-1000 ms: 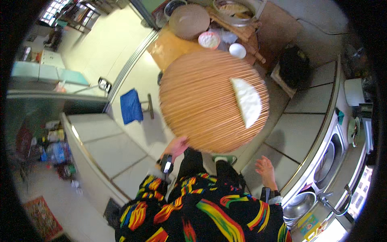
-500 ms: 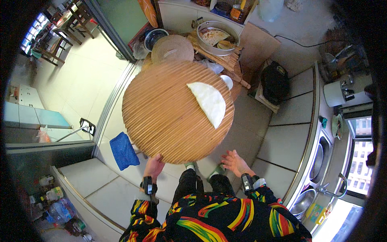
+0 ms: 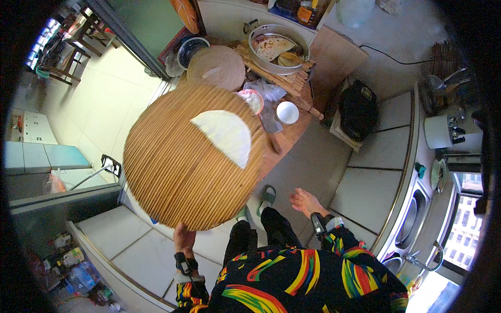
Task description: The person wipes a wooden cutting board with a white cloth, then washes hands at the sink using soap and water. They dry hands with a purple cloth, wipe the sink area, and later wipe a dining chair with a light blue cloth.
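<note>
My left hand (image 3: pixel 183 238) grips the near edge of a large round tray of brown stalks (image 3: pixel 172 161), its fingers hidden beneath. The tray is held up in front of me, over the floor and the near part of a low wooden table. A pale half-moon of folded dough (image 3: pixel 227 136) lies flat on its right part. Off to the right of the tray, my right hand (image 3: pixel 306 202) hangs in the air with its fingers loosely apart and holds nothing.
On the low wooden table (image 3: pixel 297 130) stand a white bowl (image 3: pixel 287 112), a red-rimmed bowl of white powder (image 3: pixel 252 100) and a metal pan (image 3: pixel 279 65) with browned flatbreads. A round woven lid (image 3: pixel 216 68) lies behind the tray. Tiled counters (image 3: pixel 365 195) flank me.
The tray has swung left and toward me in my left hand, with the dough on it. More of the table and both bowls now show. My right hand stays free; my feet have shifted.
</note>
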`<state>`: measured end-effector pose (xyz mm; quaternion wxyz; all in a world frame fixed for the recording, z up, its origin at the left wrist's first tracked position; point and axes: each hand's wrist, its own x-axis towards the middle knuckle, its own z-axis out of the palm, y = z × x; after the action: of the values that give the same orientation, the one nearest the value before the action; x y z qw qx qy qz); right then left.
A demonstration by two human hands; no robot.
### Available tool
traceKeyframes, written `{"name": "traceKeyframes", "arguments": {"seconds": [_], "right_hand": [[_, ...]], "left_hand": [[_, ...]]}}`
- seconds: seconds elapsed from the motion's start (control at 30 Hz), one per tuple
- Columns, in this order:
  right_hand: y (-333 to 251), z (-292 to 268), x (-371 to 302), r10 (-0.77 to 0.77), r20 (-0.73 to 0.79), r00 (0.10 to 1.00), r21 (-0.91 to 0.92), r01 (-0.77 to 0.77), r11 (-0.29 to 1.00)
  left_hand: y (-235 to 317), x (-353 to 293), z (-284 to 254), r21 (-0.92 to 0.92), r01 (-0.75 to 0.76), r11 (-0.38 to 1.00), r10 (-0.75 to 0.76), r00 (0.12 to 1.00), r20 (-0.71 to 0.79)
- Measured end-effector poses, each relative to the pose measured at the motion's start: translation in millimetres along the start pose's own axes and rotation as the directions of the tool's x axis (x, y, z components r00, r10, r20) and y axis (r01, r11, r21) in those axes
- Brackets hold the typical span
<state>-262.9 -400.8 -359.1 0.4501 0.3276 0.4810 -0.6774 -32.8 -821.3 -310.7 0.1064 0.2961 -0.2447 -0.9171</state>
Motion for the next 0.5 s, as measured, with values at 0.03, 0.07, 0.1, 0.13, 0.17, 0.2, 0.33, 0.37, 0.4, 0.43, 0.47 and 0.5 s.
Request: {"name": "traceKeyframes", "arguments": {"seconds": [0.03, 0.07, 0.1, 0.13, 0.17, 0.2, 0.33, 0.37, 0.4, 0.43, 0.47, 0.5], "right_hand": [[-12, 3, 11, -0.022, 0.043, 0.999, -0.056, 0.025, 0.998], [-25, 7, 22, -0.015, 0.046, 0.999, -0.131, 0.021, 0.991], [-39, 12, 33, -0.019, 0.059, 0.998, -0.212, 0.031, 0.977], [-53, 19, 44, -0.037, 0.066, 0.997, -0.243, 0.052, 0.969], [-66, 27, 54, -0.045, 0.067, 0.997, -0.265, 0.061, 0.962], [-77, 35, 64, -0.095, 0.084, 0.992, -0.345, 0.118, 0.931], [-106, 79, 109, -0.043, 0.111, 0.993, -0.389, 0.083, 0.918], [-108, 91, 121, -0.034, 0.152, 0.988, -0.390, 0.092, 0.916], [-108, 101, 133, -0.014, 0.115, 0.993, -0.357, 0.054, 0.933], [-105, 110, 144, 0.004, 0.125, 0.992, -0.314, 0.036, 0.949], [-100, 117, 153, 0.014, 0.138, 0.990, -0.275, 0.025, 0.961], [-94, 123, 161, 0.042, 0.133, 0.990, -0.278, -0.003, 0.961]], "left_hand": [[0, -9, -4, -0.016, -0.040, 0.999, 0.039, 0.998, -0.048], [-1, -17, -7, -0.046, -0.079, 0.996, 0.079, 0.997, -0.002], [-3, -22, -11, -0.034, -0.109, 0.993, 0.103, 0.986, -0.128], [-6, -26, -16, -0.038, -0.138, 0.990, 0.129, 0.975, -0.179], [-9, -31, -21, -0.055, -0.182, 0.982, 0.168, 0.964, -0.207], [-13, -35, -26, -0.051, -0.198, 0.979, 0.176, 0.944, -0.278], [-13, -44, -56, -0.101, -0.288, 0.952, 0.232, 0.897, -0.377], [-9, -42, -65, -0.124, -0.305, 0.944, 0.239, 0.895, -0.377], [-7, -38, -73, -0.150, -0.324, 0.934, 0.241, 0.882, -0.406], [-5, -33, -80, -0.224, -0.322, 0.920, 0.226, 0.902, -0.367], [-1, -27, -88, -0.169, -0.343, 0.924, 0.260, 0.887, -0.382], [2, -23, -94, -0.168, -0.357, 0.919, 0.266, 0.875, -0.403]]}}
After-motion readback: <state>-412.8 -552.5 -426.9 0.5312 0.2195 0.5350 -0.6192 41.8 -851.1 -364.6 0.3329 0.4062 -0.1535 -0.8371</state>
